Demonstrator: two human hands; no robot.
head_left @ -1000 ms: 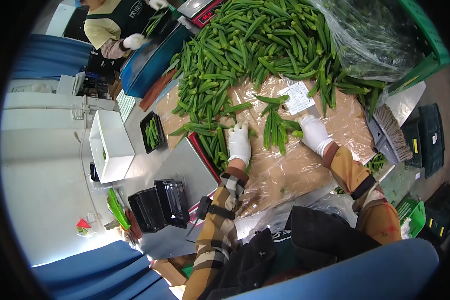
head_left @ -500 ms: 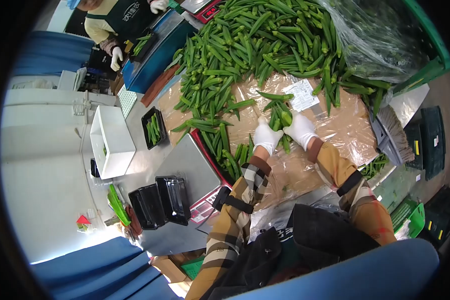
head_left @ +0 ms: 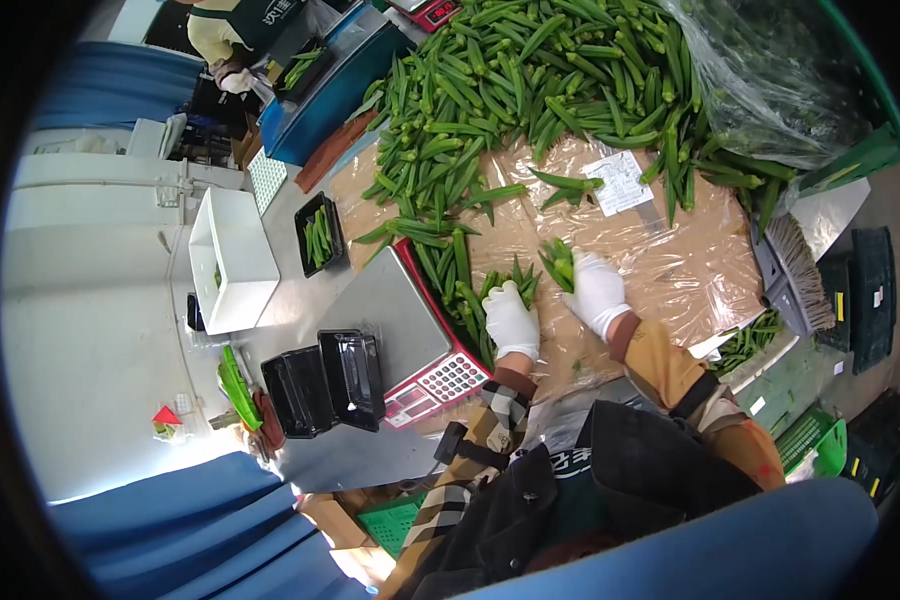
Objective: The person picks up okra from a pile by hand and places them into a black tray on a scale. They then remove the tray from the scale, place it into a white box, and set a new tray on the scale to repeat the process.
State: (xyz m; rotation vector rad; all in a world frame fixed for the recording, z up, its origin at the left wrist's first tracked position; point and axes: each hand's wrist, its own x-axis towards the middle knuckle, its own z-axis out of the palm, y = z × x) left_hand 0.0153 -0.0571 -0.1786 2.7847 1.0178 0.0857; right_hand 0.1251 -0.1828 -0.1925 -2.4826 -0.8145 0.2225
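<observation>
My right hand [head_left: 599, 290], in a white glove, is closed around a few green okra pods [head_left: 558, 266] above the plastic-wrapped cardboard [head_left: 670, 270]. To its left, my gloved left hand [head_left: 513, 322] has its fingers curled over okra pods [head_left: 517, 277] at the edge of a small heap beside the scale [head_left: 395, 320]; its fingertips are partly hidden among them. Beyond both hands spreads a large okra pile [head_left: 530, 80]. A few loose pods [head_left: 567, 186] lie by a white paper label [head_left: 618, 183] on the cardboard.
An open black plastic tray [head_left: 322, 385] stands by the scale, and a black tray of okra [head_left: 318, 235] lies farther back. A white box [head_left: 233, 260] is at left. Brush bristles [head_left: 798, 262] show at right. Across the table, a co-worker's gloved hand [head_left: 236, 80] is near another tray.
My hands have separated: the left has moved down and left to the okra beside the scale, while the right keeps some pods. The camera view has shifted slightly.
</observation>
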